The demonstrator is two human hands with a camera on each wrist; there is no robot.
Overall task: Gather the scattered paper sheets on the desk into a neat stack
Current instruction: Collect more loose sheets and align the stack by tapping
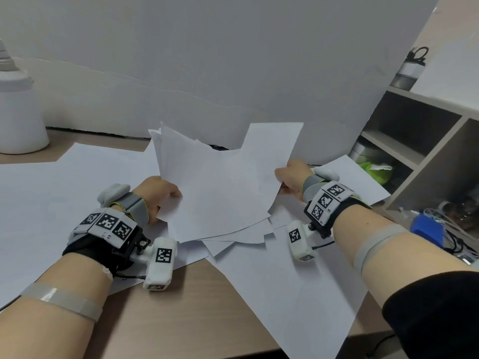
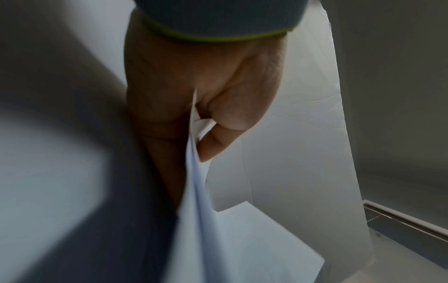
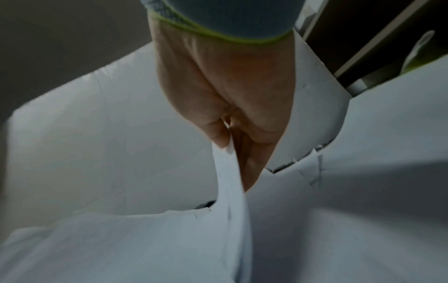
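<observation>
Gathering is well under way: a loose bundle of paper sheets is held up off the worktop between both hands, tilted towards the far wall, its corners fanned out and not yet squared. The left hand has its grip closed on the bundle's left edge; the left wrist view shows thumb and fingers pinching several layers. The right hand pinches the right edge likewise, the sheets bending out from between its fingertips.

More large sheets lie flat beneath on the left, the near right and the far right by the shelf unit, so collection looks only partly done.

Next, I judge, the bundle needs standing on one edge and tapping on the worktop with a slackened hold so the sheets slide level. Too tight a pinch would probably crease them; too loose, and the fan could spill.
</observation>
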